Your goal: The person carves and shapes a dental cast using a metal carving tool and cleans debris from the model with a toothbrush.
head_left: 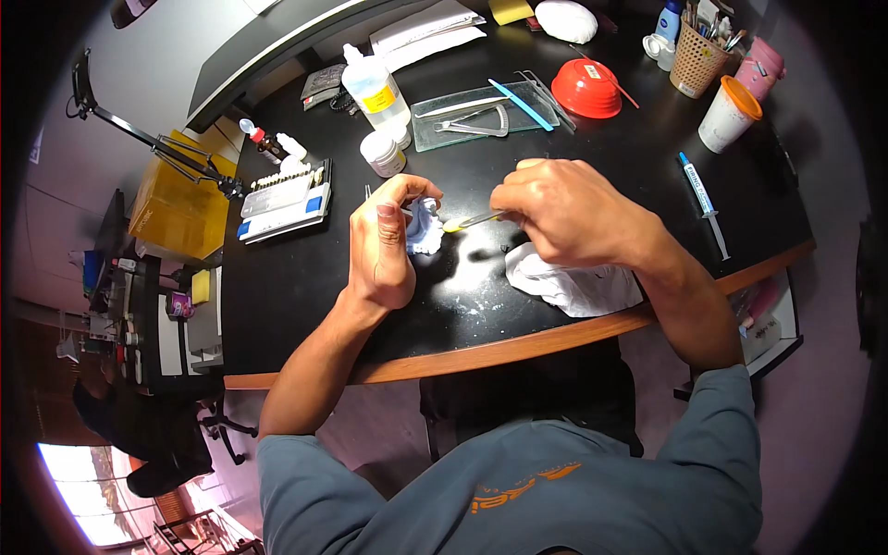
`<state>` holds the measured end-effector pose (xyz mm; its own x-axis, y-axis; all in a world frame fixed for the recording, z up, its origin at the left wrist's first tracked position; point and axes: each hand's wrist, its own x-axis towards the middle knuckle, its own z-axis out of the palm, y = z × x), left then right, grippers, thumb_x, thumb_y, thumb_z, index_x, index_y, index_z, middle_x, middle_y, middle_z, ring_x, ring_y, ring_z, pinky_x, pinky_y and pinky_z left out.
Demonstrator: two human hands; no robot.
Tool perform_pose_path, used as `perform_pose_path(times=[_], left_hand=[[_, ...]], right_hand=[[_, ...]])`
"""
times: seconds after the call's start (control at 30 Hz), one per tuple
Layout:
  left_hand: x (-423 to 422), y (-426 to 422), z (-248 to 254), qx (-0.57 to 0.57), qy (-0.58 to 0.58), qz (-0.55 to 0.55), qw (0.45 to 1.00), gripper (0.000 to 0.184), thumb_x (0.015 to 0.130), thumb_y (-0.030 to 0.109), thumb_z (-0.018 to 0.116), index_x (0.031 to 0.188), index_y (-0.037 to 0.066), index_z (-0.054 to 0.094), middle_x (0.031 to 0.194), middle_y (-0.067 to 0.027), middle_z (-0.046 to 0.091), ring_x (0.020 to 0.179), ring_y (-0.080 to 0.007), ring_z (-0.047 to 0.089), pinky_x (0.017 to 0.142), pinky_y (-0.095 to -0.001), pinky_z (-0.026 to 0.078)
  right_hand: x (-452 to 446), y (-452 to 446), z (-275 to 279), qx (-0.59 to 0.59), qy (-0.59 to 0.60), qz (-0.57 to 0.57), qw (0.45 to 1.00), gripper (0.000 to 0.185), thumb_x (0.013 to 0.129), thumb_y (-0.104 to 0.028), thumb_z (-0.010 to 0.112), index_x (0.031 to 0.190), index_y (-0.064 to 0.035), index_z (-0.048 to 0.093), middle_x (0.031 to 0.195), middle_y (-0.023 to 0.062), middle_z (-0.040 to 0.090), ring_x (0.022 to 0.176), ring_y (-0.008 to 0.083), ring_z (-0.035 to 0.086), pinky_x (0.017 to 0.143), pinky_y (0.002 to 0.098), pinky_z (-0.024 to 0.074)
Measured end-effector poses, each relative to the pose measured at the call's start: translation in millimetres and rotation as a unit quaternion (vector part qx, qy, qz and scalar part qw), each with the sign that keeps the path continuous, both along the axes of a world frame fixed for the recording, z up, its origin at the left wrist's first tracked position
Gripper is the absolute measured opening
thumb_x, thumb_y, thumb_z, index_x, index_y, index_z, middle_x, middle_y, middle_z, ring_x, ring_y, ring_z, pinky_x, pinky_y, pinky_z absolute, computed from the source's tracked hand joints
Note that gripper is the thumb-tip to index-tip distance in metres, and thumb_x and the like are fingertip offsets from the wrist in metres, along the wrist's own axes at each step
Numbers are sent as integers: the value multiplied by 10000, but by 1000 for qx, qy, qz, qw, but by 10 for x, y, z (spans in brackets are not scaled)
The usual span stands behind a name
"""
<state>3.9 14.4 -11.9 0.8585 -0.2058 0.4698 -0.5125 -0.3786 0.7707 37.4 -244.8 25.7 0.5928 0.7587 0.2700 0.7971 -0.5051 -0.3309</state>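
My left hand [375, 245] is closed around a pale blue-white dental cast [425, 227], its toothed edge turned toward the right. In my right hand [569, 208] is a thin dental instrument [479, 219], pinched between fingers and thumb. Its tip, with something yellow at it, points left and lies close beside the cast; whether the two touch I cannot tell. Below my right hand a crumpled white cloth [573, 285] lies on the black table [388, 347]. White crumbs are scattered on the tabletop between my forearms.
Behind my hands stand a clear bottle [375, 88], a white jar [382, 154] and a glass slab [439, 141] with tools. A red bowl [585, 90], a cup with an orange rim [729, 116] and a syringe [705, 205] are rightward. A tooth shade case [285, 205] sits left.
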Motion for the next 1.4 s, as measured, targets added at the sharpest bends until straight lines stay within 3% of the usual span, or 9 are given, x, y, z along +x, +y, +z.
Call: perform_pose_path(times=[0.13, 0.33, 0.43, 0.6, 0.83, 0.93, 1.03, 1.3, 1.4], left_hand=[[22, -15, 31, 39, -70, 6, 997, 792, 1118, 558, 179, 1067, -54, 679, 898, -160, 698, 686, -223, 559, 665, -350, 436], [-3, 5, -12, 15, 12, 0, 1000, 805, 1116, 581, 189, 1063, -56, 679, 899, -158, 697, 681, -223, 556, 661, -355, 432], [-16, -9, 32, 20, 3, 4, 1000, 830, 1114, 607, 184, 1054, -53, 683, 885, -144, 693, 716, -199, 592, 668, -326, 438], [32, 18, -68, -85, 93, -37, 991, 871, 1118, 634, 138, 1061, -36, 690, 907, -108, 692, 805, -159, 630, 711, -292, 473], [87, 57, -78, -147, 134, -65, 978, 872, 1120, 644, 134, 1087, -38, 676, 936, -121, 704, 844, -175, 664, 764, -303, 524], [113, 84, -29, -350, 293, -130, 880, 837, 1118, 651, 190, 1100, -32, 673, 963, -149, 726, 888, -219, 708, 805, -349, 577], [169, 143, -60, -464, 376, -126, 792, 742, 1112, 633, 302, 1107, -13, 667, 946, -168, 725, 815, -262, 721, 722, -372, 599], [214, 192, -131, -502, 414, -217, 728, 732, 1121, 614, 286, 1089, -2, 681, 957, -169, 751, 782, -249, 750, 662, -346, 621], [199, 174, -139, -495, 420, -190, 736, 739, 1120, 625, 283, 1060, 9, 687, 918, -156, 745, 766, -246, 744, 650, -337, 609]], right_hand=[[3, 71, -100, 79, -29, 39, 996, 182, 777, -11, 685, 953, -56, 682, 875, 99, 690, 889, 346, 672, 729, 452, 567], [-24, 120, -139, 55, -106, -28, 992, 170, 759, -16, 704, 916, -70, 671, 847, 70, 670, 861, 316, 663, 648, 447, 569], [-47, 138, -155, 64, -90, 3, 994, 121, 777, -12, 704, 874, -68, 656, 841, 70, 664, 849, 313, 661, 646, 442, 565], [-67, 70, 5, 22, 41, 49, 998, 59, 825, -44, 640, 861, -21, 680, 836, 175, 695, 922, 403, 691, 770, 535, 558], [-2, 65, -75, 86, -2, 37, 996, 156, 829, 7, 662, 983, -16, 683, 898, 126, 691, 877, 355, 652, 754, 457, 542], [-4, 107, -151, 91, 9, 69, 993, 175, 819, 26, 650, 987, -17, 671, 895, 123, 679, 868, 353, 644, 748, 455, 538], [-22, 86, -30, 85, 23, 59, 994, 107, 857, -3, 653, 960, -30, 663, 903, 129, 691, 902, 375, 673, 798, 490, 548], [-70, 191, -74, 136, -18, 40, 990, 135, 833, 6, 650, 958, -44, 653, 882, 128, 669, 896, 360, 677, 778, 475, 562], [-68, 183, -80, 106, -12, 46, 993, 147, 822, 14, 644, 954, -49, 647, 869, 129, 661, 897, 356, 679, 767, 475, 567]])
